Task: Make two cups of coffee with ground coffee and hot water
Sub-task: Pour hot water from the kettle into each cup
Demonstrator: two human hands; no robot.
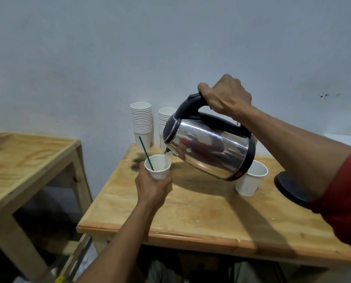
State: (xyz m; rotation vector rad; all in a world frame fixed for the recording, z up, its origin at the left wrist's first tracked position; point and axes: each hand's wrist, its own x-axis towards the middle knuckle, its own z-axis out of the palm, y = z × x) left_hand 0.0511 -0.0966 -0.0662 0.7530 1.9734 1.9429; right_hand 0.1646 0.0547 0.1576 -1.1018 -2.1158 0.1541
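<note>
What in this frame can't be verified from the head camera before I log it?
- Contents of the held cup: the interior looks white; coffee grounds and water level unclear, too small.
- Second cup: the kettle covers its left side; contents unreadable.
- Kettle base: largely hidden by the right forearm.
- Right stack of cups: half hidden behind the kettle.
- Ground coffee container: not visible anywhere.
</note>
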